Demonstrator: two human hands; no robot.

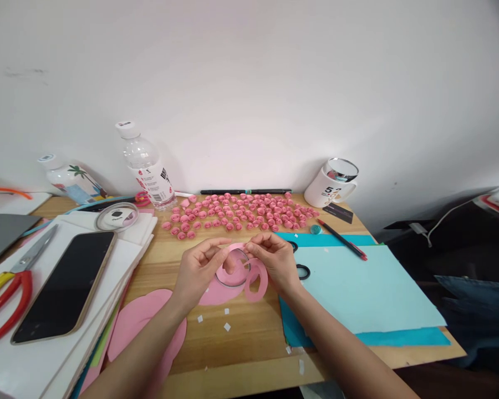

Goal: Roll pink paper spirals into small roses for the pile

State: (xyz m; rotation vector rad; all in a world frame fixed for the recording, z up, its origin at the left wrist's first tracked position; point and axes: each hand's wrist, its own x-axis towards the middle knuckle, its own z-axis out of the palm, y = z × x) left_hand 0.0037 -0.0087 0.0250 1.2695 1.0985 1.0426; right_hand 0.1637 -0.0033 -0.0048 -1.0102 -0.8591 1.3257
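Observation:
A curling pink paper strip (256,281) hangs in a spiral between my two hands above the desk. Its upper stretch is pinched by my left hand (199,269), thumb against fingers. My right hand (274,260) closes its fingertips on the same strip, a short way to the right. Just below them shows a round thing with a thin grey rim; whether it is a tape roll I cannot make out. Under it lies a pink paper disc (218,295). More pink paper discs (145,327) overlap beside my left forearm. Black scissor handles (303,272) poke out by my right wrist.
Many rolled pink paper roses (241,213) spread behind my hands. Blue paper sheets (357,288) with a pen (343,240) lie right, near a white mug (331,183). At left are a phone (66,285), red-and-yellow scissors (12,293) and a bottle (145,166).

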